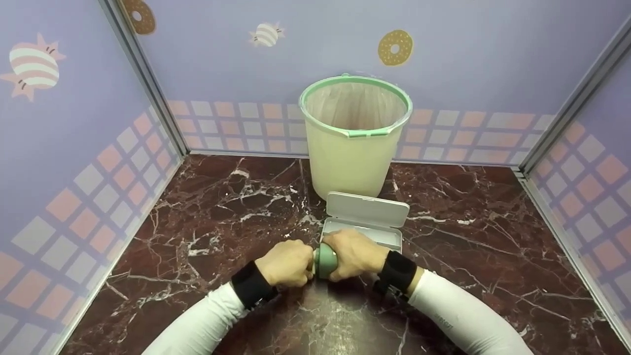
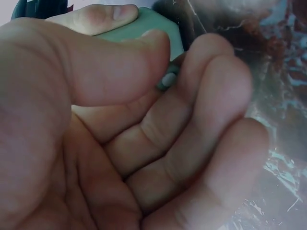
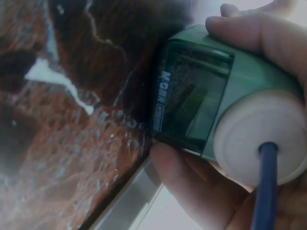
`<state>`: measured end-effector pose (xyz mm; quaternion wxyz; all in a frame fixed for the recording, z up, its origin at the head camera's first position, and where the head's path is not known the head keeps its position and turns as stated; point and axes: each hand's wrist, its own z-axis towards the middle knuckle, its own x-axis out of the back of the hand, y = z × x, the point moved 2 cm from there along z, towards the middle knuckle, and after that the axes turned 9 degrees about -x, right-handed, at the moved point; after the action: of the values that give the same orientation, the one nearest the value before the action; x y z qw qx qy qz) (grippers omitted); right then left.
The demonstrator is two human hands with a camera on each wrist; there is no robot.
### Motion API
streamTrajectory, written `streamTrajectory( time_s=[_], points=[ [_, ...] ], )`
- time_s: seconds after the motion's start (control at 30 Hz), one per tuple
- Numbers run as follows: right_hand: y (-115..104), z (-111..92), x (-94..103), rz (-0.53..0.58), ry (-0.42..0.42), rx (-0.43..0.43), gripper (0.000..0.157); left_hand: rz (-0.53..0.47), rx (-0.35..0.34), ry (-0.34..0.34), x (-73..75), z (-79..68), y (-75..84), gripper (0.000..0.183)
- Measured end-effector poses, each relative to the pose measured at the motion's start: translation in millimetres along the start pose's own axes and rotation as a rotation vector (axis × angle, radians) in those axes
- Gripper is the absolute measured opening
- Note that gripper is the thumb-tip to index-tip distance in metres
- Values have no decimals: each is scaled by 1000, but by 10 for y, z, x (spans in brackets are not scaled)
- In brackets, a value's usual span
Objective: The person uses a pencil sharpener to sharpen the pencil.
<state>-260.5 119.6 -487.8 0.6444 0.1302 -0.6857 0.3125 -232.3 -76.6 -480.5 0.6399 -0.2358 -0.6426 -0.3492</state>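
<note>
My right hand [image 1: 356, 254] grips a green pencil sharpener [image 1: 327, 261] low over the dark marble table. In the right wrist view the sharpener shows a clear shavings window [image 3: 192, 98] and a pale round face. A blue pencil [image 3: 266, 191] sticks out of the hole in that face, towards the wrist. At the sharpener's left side my left hand [image 1: 287, 264] has its fingers curled. Between its thumb and forefinger shows a small grey-green handle end [image 2: 168, 80] with a pale tip; the rest of it is hidden by the fingers.
Just beyond the right hand an open white pencil case [image 1: 367, 209] stands with its lid raised. Behind it is a pale bin [image 1: 350, 162] with a green rim and a plastic liner, close to the back wall. Patterned panels [image 1: 88, 162] enclose the table [image 1: 231, 207].
</note>
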Motion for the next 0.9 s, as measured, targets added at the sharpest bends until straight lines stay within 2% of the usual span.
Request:
streamTrajectory(
  time_s=[0.17, 0.5, 0.7, 0.9],
  points=[
    [5, -2, 18, -12, -1, -2, 48, -39, -7, 17, -35, 72, -102, 20],
    [-20, 22, 36, -13, -50, -18, 48, -40, -7, 64, -44, 166, -313, 40],
    [-7, 20, 56, 18, -62, -29, 49, -36, -7, 90, 21, 211, -348, 31],
    [0, 16, 48, 29, -58, -27, 52, 8, -1, 103, 110, 257, -356, 25]
  ],
)
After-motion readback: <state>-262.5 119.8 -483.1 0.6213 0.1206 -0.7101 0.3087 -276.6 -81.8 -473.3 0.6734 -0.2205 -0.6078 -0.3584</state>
